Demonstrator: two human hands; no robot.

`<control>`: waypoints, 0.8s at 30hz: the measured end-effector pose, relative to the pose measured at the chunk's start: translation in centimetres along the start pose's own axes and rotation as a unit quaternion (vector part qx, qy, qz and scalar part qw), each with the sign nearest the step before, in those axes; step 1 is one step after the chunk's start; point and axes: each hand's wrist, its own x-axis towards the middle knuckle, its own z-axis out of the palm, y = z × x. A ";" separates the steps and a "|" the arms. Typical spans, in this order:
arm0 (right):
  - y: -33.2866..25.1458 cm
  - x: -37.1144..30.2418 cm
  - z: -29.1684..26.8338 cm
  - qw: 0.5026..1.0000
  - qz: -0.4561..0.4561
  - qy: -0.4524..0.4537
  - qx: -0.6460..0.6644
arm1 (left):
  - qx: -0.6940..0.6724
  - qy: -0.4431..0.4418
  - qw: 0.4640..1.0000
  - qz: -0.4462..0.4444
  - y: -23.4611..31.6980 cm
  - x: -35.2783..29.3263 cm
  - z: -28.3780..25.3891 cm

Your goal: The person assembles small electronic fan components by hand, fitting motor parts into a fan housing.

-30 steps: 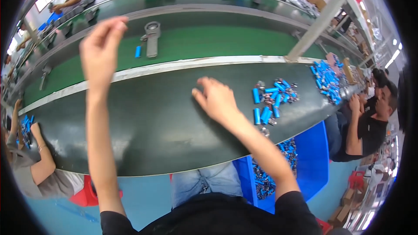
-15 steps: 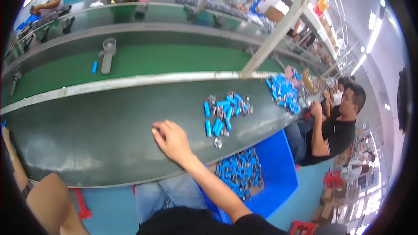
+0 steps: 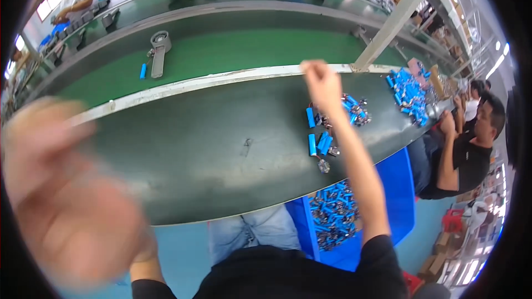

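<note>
My left hand (image 3: pixel 72 199) is raised close to the camera at the left and smeared by motion, so its fingers cannot be read. Over the far edge of the dark worktop (image 3: pixel 188 144) is my right hand (image 3: pixel 322 86), its fingers curled together; whatever is in them, if anything, is hidden. Just beyond its wrist lies a small pile of blue cylindrical battery cells (image 3: pixel 323 143) with little circuit boards (image 3: pixel 323 166) wired to them. My right forearm covers part of this pile. A small dark mark or scrap (image 3: pixel 247 145) shows on the worktop.
A blue bin (image 3: pixel 396 210) below the near edge holds many wired cells. A bigger heap of blue cells (image 3: pixel 410 97) lies to the right, beside a seated co-worker (image 3: pixel 471 149). Beyond the white rail (image 3: pixel 221 80), a green belt (image 3: pixel 233 50) carries a grey fan-like part (image 3: pixel 159 55).
My right hand has gone from the worktop's middle to its far edge, near the pile, and its fingers have curled. My left hand has come into view. The camera view has shifted.
</note>
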 end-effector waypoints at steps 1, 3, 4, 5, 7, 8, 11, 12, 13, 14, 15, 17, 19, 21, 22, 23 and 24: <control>3.6 3.3 -2.2 0.996 0.005 0.028 -0.081 | -0.016 -0.197 0.978 -0.063 -4.0 -4.3 -1.4; 9.1 9.4 -4.1 0.973 0.040 0.090 -0.208 | 0.096 -0.339 0.894 -0.277 -9.1 -11.1 -0.8; 12.1 12.1 -4.8 0.955 0.049 0.102 -0.274 | 0.125 -0.359 0.855 -0.354 -11.2 -14.0 -1.7; 14.7 14.3 -5.3 0.931 0.056 0.116 -0.341 | 0.140 -0.367 0.845 -0.363 -12.9 -16.8 -2.6; 18.2 17.3 -5.3 0.908 0.112 0.121 -0.384 | 0.176 -0.422 0.815 -0.356 -14.4 -19.1 -4.2; 19.5 19.0 -5.7 0.884 0.166 0.115 -0.422 | 0.180 -0.445 0.801 -0.357 -14.6 -19.1 -4.2; 22.9 22.5 -7.2 0.817 0.275 0.106 -0.496 | 0.224 -0.470 0.775 -0.359 -14.2 -18.5 -4.2; 27.2 23.5 -9.7 0.762 0.301 0.220 -0.530 | 0.208 -0.471 0.779 -0.357 -14.6 -18.6 -3.8; 31.0 24.0 -11.7 0.693 0.319 0.327 -0.557 | 0.186 -0.475 0.780 -0.363 -14.8 -18.8 -3.5; 30.2 24.7 -9.3 0.717 0.333 0.322 -0.521 | 0.202 -0.470 0.775 -0.372 -14.7 -18.8 -3.9; 28.2 24.5 -7.6 0.738 0.349 0.316 -0.483 | 0.223 -0.463 0.771 -0.375 -14.6 -18.6 -4.2; 25.3 23.3 -7.3 0.759 0.340 0.254 -0.494 | 0.217 -0.458 0.772 -0.384 -14.3 -18.5 -4.3; 22.7 22.2 -7.1 0.772 0.333 0.187 -0.508 | 0.225 -0.449 0.772 -0.389 -14.0 -18.5 -4.5; 20.6 21.5 -7.5 0.851 0.261 0.055 -0.453 | 0.211 -0.438 0.777 -0.400 -14.1 -18.2 -4.3; 21.0 21.6 -8.4 0.847 0.262 0.059 -0.458 | 0.198 -0.431 0.786 -0.396 -14.2 -18.5 -3.9; 21.7 21.9 -9.1 0.862 0.217 0.055 -0.454 | 0.189 -0.431 0.787 -0.398 -14.7 -18.9 -3.5; 22.3 21.5 -9.2 0.877 0.175 0.042 -0.445 | 0.188 -0.429 0.791 -0.393 -14.8 -19.1 -3.5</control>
